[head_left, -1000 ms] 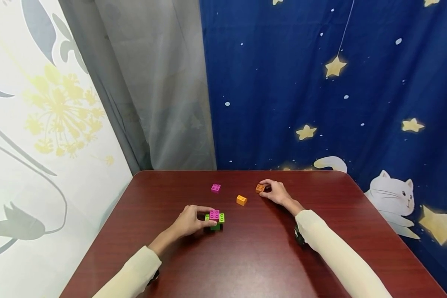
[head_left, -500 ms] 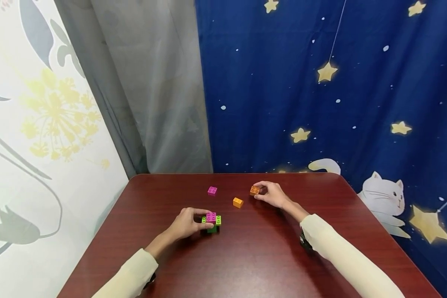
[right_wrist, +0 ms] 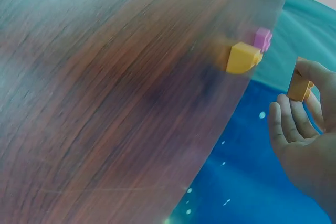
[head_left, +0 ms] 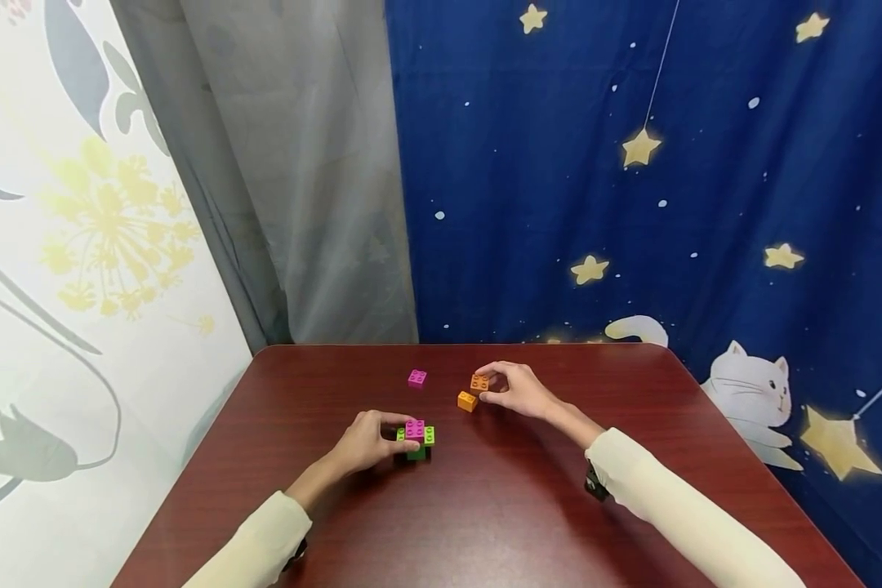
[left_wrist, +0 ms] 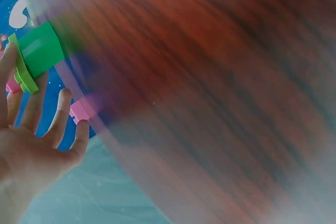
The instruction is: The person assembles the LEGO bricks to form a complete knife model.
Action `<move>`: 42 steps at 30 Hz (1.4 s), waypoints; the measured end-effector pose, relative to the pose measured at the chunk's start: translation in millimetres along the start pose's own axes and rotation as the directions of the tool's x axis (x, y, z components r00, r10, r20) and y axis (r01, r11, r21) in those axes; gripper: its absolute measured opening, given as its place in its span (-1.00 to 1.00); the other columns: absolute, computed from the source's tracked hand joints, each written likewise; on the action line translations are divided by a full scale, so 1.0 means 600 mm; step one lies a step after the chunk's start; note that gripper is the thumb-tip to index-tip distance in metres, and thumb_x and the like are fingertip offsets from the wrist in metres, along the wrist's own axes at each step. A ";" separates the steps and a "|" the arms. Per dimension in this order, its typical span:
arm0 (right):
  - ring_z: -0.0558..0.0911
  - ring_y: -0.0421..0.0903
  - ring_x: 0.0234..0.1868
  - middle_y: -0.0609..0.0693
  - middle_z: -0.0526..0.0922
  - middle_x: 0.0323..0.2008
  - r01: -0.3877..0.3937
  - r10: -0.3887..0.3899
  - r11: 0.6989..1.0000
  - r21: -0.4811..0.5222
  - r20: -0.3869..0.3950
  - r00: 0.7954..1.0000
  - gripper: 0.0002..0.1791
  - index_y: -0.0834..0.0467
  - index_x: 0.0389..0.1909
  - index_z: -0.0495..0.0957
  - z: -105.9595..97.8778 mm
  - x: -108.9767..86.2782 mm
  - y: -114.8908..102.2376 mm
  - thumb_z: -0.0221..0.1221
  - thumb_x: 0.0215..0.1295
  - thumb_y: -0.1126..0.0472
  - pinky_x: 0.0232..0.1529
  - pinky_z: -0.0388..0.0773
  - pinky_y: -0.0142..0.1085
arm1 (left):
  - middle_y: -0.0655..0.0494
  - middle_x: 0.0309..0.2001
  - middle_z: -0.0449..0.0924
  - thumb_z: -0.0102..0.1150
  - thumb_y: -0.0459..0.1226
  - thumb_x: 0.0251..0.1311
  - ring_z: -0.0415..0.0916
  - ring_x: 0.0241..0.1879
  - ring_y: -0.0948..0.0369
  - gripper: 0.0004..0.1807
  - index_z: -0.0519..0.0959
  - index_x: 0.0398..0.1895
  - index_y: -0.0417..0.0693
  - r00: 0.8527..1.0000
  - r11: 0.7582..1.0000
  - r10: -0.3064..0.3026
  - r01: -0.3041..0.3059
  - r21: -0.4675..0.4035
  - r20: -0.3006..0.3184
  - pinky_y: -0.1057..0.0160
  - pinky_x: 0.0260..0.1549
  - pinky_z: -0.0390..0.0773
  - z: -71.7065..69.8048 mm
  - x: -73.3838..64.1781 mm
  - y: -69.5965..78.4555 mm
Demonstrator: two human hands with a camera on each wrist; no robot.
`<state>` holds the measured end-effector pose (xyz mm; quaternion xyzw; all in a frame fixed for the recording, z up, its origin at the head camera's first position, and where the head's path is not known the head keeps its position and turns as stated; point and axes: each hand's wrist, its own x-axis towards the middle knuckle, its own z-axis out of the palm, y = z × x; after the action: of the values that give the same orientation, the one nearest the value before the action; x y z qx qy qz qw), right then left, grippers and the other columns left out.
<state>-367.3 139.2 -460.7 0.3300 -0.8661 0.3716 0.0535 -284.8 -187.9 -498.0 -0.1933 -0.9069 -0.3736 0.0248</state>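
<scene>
In the head view my left hand (head_left: 363, 445) grips a small stack of toy building bricks by its sides. A magenta brick (head_left: 415, 428) is on top, a lime-green brick (left_wrist: 22, 66) under it, and a green brick (left_wrist: 42, 49) at the bottom. My right hand (head_left: 520, 390) pinches a dark orange brick (head_left: 479, 383) between thumb and fingers; the right wrist view shows this orange brick (right_wrist: 298, 81) held off the table. Just in front of it a yellow-orange brick (head_left: 466, 401) with a curved side lies on the table.
A loose magenta brick (head_left: 416, 378) lies near the far edge of the dark red wooden table (head_left: 485, 523). Behind the table hang a grey curtain (head_left: 331, 204) and a blue one (head_left: 514, 204) with stars. A pale patterned wall covering (head_left: 81, 327) is on the left.
My right hand has moved left with the dark orange brick, bringing it close to the yellow-orange brick. The left hand keeps its grip on the stack. The head view has shifted slightly.
</scene>
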 end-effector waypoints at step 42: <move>0.74 0.18 -0.09 0.08 0.73 -0.09 0.180 -0.196 0.978 0.103 0.179 0.964 -0.60 0.19 0.12 0.65 0.086 0.016 -0.114 0.44 0.28 0.27 -0.07 0.70 -0.02 | 0.10 -0.07 0.79 0.56 0.02 0.12 0.69 -0.16 0.29 -0.52 0.77 0.05 -0.01 1.000 1.000 0.004 -0.004 -0.005 0.016 0.07 -0.10 0.70 -0.002 0.004 0.004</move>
<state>-325.1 64.5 -452.9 0.4463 -0.8152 0.3690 -0.0078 -286.5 -186.2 -494.8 -0.1983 -0.9056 -0.3744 0.0179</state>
